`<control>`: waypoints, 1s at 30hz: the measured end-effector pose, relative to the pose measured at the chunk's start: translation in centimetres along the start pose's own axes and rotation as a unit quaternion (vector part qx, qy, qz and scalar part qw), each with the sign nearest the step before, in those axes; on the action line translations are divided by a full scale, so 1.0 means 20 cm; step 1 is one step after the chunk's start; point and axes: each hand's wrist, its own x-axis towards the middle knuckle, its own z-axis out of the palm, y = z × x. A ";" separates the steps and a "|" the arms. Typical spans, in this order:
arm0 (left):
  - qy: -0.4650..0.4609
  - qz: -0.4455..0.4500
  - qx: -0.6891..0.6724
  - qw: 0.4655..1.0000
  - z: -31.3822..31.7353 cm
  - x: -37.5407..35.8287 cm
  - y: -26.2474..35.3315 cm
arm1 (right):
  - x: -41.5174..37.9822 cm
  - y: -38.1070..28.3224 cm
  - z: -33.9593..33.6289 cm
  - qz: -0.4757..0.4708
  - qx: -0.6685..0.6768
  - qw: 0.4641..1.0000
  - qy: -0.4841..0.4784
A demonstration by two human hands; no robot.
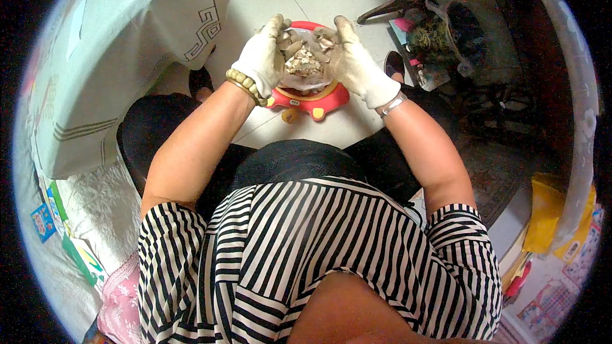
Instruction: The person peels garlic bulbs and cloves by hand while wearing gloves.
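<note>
Both my hands wear white cloth gloves and meet over a small red plastic stool (317, 103) on the tiled floor. On the stool lies a clear bag or pile of pale shell-like pieces (305, 64). My left hand (263, 57), with a bead bracelet at the wrist, is curled around a few pale pieces at the pile's left side. My right hand (357, 64), with a metal watch band at the wrist, grips pieces at the pile's right side. What exactly each hand pinches is too small to tell.
A pale green cloth with a key-pattern border (134, 44) hangs at my left. A dark wooden chair or shelf with cluttered items (440, 32) stands at the right. Books and yellow packets (548, 223) lie at lower right. I sit in a striped shirt and black trousers.
</note>
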 end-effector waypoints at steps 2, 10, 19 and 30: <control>-0.010 0.012 -0.014 1.000 -0.01 0.01 0.00 | 0.01 0.01 -0.04 -0.001 -0.058 0.998 -0.012; -0.001 -0.010 -0.031 0.999 -0.04 0.05 -0.01 | 0.05 0.04 -0.10 -0.045 -0.222 0.974 0.008; 0.015 -0.070 -0.017 0.997 -0.06 0.05 -0.04 | 0.11 0.10 -0.15 -0.062 -0.232 0.970 -0.044; -0.092 -0.079 0.186 0.975 -0.03 0.00 -0.07 | -0.03 0.02 0.05 -0.093 -0.360 0.928 -0.028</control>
